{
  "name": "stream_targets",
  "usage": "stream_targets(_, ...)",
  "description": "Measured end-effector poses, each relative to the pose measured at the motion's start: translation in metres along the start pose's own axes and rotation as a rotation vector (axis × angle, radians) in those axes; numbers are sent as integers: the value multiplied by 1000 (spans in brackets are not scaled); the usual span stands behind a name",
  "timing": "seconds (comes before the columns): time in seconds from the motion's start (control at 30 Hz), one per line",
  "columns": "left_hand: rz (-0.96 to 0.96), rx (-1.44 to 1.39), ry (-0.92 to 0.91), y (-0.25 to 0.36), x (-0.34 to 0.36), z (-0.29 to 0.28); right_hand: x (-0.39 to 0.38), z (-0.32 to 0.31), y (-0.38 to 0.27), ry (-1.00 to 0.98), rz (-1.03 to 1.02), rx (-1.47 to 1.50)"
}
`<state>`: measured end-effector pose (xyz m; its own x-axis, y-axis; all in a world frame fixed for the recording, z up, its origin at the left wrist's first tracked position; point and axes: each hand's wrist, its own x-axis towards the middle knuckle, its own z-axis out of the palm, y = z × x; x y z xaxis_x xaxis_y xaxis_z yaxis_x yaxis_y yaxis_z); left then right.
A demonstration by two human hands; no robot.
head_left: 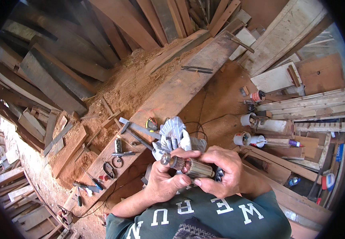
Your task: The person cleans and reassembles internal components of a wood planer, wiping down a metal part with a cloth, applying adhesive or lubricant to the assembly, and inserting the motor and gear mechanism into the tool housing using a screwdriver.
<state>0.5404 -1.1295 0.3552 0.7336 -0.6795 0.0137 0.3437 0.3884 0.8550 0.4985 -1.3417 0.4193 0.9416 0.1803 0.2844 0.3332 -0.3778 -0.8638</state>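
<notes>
My left hand and my right hand are closed on a motor armature with copper windings and a metal bearing at its left end. Both thumbs press on its body. Just beyond it, striped cloth gloves lie on the long plank bench. A hammer, a tape measure, pliers and screwdrivers lie along the bench to the left.
Leaning timber boards and sawdust fill the back and left. Cables run over the floor beyond the gloves. Buckets, bottles and stacked wood stand at the right.
</notes>
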Motion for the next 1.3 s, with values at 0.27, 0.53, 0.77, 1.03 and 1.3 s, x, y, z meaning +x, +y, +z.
stream_targets(0.27, -68, -90, 164, -11, 2, 5, -4, 27, 3, 71, 74, -117)
stream_targets(0.53, -175, -225, 152, -15, -2, -22, -6, 10, 99, 9, 338, 276)
stream_targets(0.77, -218, -48, 185, -15, -13, -28, -28, 83, 177, -156, 394, 204)
stream_targets(1.03, -61, 337, -41, -16, -38, -53, 9, 32, 106, 336, 40, 676)
stream_targets(1.3, -38, 683, -108, -14, -43, -34, 17, 73, 48, -74, -82, 142)
